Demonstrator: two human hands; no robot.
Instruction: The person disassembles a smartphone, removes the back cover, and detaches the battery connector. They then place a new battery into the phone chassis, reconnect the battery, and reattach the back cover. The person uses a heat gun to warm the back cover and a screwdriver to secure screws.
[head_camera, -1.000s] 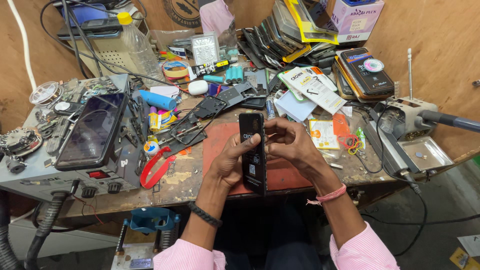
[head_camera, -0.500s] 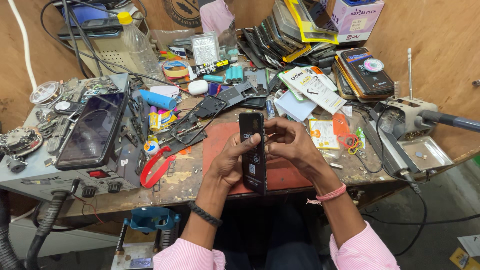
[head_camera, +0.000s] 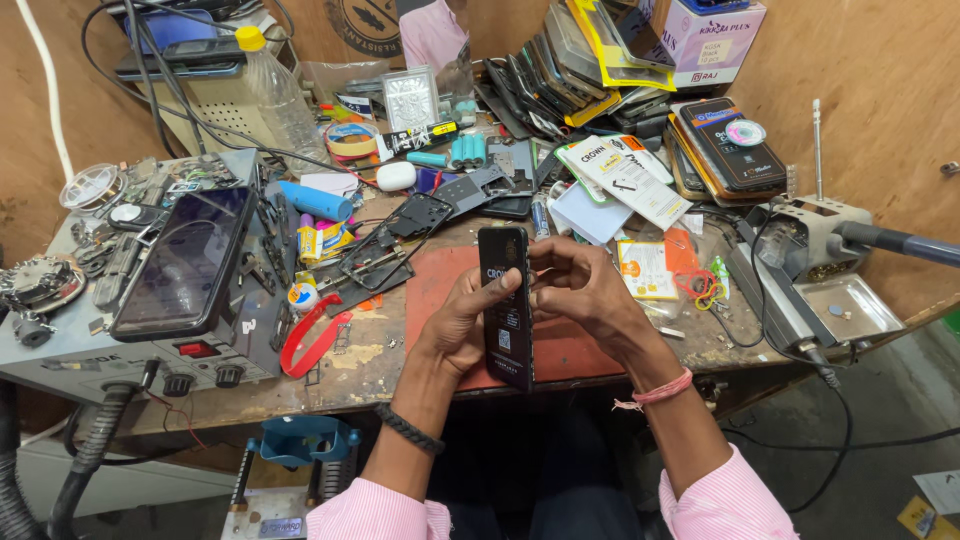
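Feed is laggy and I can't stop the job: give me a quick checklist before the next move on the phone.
1. Left hand grips the phone: ok.
2. Right hand fingers on its upper edge: ok.
3. Phone is over the red mat, not the clutter: ok.
4. Phone back intact: cannot tell, view too small.
5. Red strap and frames clear of hands: ok.

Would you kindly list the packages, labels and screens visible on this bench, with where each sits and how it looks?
Black phone: upright between left hand and right hand, small white label.
Dark tablet screen: left, atop grey machine.
White box: back right, purple-and-red print.
White-green packet: centre right, flat.
Orange-white packet: beside right hand.
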